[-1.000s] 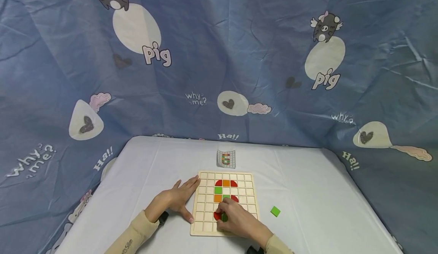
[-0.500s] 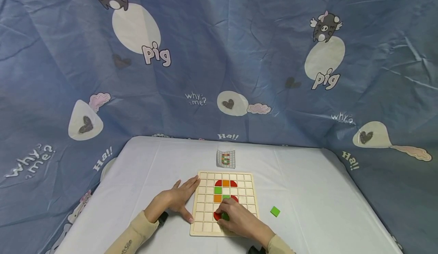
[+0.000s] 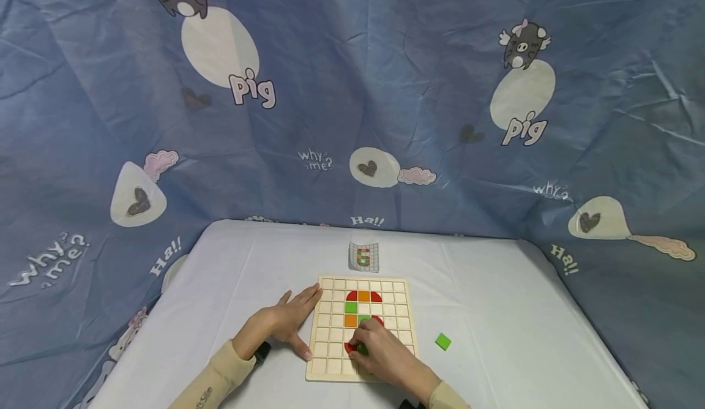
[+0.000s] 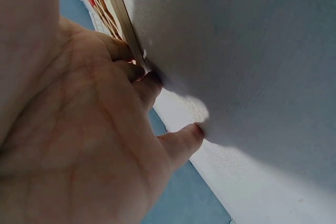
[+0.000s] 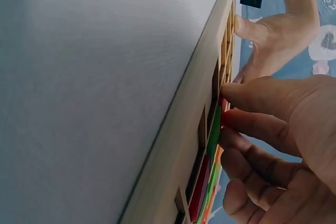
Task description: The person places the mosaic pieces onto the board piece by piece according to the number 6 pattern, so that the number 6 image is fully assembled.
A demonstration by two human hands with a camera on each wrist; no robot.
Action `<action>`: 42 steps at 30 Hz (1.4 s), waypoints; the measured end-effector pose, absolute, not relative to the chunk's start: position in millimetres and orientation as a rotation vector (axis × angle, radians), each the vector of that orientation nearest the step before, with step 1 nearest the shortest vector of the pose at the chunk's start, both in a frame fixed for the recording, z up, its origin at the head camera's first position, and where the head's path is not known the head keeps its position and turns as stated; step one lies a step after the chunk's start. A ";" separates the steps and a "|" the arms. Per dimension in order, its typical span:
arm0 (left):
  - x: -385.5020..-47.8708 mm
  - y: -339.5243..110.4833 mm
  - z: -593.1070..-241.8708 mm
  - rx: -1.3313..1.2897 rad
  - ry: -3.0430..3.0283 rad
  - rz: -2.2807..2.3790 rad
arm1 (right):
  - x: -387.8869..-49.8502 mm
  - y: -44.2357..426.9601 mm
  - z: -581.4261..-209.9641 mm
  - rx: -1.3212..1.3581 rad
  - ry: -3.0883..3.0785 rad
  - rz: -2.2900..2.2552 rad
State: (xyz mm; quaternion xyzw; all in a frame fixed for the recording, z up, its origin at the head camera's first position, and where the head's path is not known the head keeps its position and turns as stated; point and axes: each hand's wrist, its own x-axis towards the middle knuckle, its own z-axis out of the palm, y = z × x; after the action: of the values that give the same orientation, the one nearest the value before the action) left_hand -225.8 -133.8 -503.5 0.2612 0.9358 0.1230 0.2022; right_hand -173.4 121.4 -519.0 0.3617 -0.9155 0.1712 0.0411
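A pale wooden grid board (image 3: 329,365) lies on the white table. Red, orange and green tiles sit in its cells, among them an orange tile (image 3: 350,321) and a light green tile (image 3: 351,307). My right hand (image 3: 381,354) bends over the lower middle of the board. Its thumb and index finger pinch a red tile (image 3: 349,348), whose far part the fingers cover. Beside that lies a darker green tile (image 5: 214,132), partly under the hand. My left hand (image 3: 292,322) rests along the board's left edge, fingers spread and touching the edge.
A loose green tile (image 3: 443,341) lies on the table right of the board. Behind the board lies a small card (image 3: 364,256) with a coloured grid pattern. A blue printed cloth (image 3: 308,90) hangs beyond the table.
The right hand shifts only slightly over the same cells, its fingers still at the red tile. My left hand keeps its place at the board's edge.
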 end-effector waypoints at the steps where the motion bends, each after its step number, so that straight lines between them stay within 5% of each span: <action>1: -225.8 -133.8 -503.7 0.727 2.613 0.345 | -173.5 121.1 -519.5 1.108 -2.792 0.517; 29: -224.2 -130.9 -503.0 0.705 2.610 0.379 | -173.5 119.7 -516.7 1.023 -2.824 0.569; 42: -225.0 -129.8 -504.6 0.681 2.623 0.334 | -171.0 163.1 -507.0 0.813 -2.844 0.753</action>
State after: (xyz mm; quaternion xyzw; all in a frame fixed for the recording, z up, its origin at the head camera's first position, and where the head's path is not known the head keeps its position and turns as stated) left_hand -225.0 -129.8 -504.6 0.2442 0.9404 0.1197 0.2042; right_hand -171.0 163.1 -507.0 0.2660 -0.9308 0.2465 0.0448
